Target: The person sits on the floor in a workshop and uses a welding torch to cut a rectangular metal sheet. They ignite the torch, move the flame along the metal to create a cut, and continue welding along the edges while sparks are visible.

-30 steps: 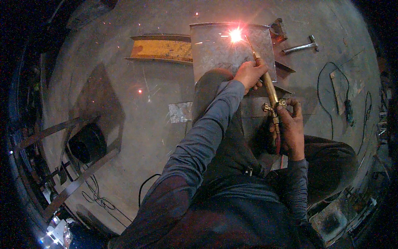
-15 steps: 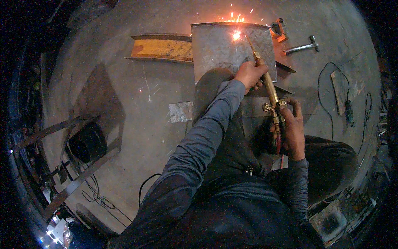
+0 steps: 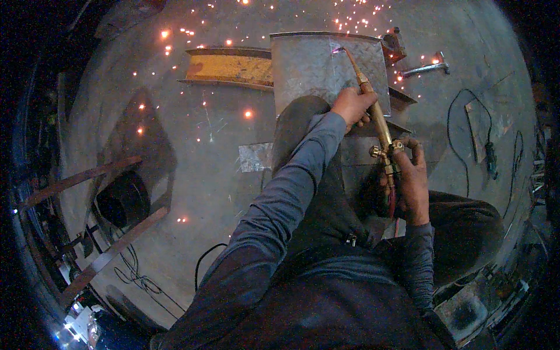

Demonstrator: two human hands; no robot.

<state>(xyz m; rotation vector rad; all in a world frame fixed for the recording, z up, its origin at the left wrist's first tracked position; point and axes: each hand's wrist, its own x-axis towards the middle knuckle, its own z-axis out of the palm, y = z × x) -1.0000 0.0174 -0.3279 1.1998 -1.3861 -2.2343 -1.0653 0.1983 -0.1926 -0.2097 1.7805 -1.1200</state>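
Observation:
A brass gas torch (image 3: 381, 126) slants across the middle of the view. My left hand (image 3: 352, 106) is closed round its upper barrel, and my right hand (image 3: 411, 182) grips the rear by the valve knobs and the red hose. The bent tip points at a small pinkish flame on a grey steel plate (image 3: 309, 67), close to its far edge. Tip and plate look slightly apart, though the exact gap is hard to judge. A thin pale line runs down the plate below the flame. My knee covers the plate's near left corner.
Left of the plate lies a yellow steel beam (image 3: 230, 67). A metal clamp (image 3: 393, 45) and a hammer-like steel tool (image 3: 424, 67) lie at the right. Glowing sparks dot the floor. A black cable (image 3: 449, 125) curls at far right; a rusty frame (image 3: 114, 251) stands at lower left.
The bright orange glare at the torch tip has shrunk to a small pinkish flame. Sparks bunched at the far edge are now scattered over the floor. Both hands have hardly moved.

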